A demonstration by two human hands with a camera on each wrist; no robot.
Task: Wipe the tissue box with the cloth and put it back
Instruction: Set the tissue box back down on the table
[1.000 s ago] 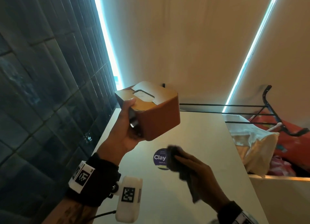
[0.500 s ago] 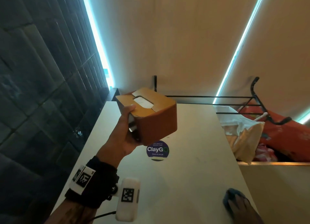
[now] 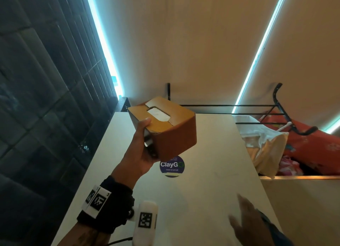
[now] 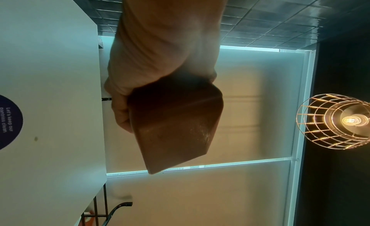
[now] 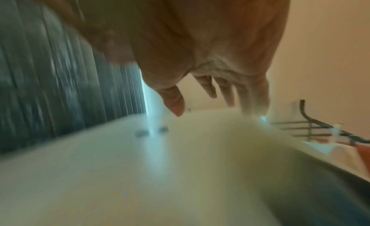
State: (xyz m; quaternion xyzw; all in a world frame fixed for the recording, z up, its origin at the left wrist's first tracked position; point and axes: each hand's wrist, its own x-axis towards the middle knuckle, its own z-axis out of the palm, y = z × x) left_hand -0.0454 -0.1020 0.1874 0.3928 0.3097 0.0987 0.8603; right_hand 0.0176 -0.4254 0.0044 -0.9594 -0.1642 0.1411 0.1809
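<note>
My left hand (image 3: 145,135) grips a tan leather-look tissue box (image 3: 171,135) from its left end, thumb on top, and holds it tilted in the air above the white counter (image 3: 202,199). In the left wrist view the box (image 4: 176,126) juts out from my curled fingers (image 4: 122,112). My right hand (image 3: 242,220) hovers low over the counter's near right corner, blurred, with fingers spread and nothing in it. The right wrist view shows its straight fingers (image 5: 224,93) just above the surface. A dark blue strip (image 3: 276,233) beside that wrist may be the cloth; I cannot tell.
A round blue ClayGo sticker (image 3: 172,165) lies on the counter under the box. A black wire rack (image 3: 257,113) at the back right holds a pale plastic bag (image 3: 265,146) and red packaging (image 3: 316,146). A dark tiled wall (image 3: 46,98) runs along the left.
My right hand drew back from under the box to the counter's near right corner with the dark cloth, then opened with fingers spread. The left hand holds the box almost still.
</note>
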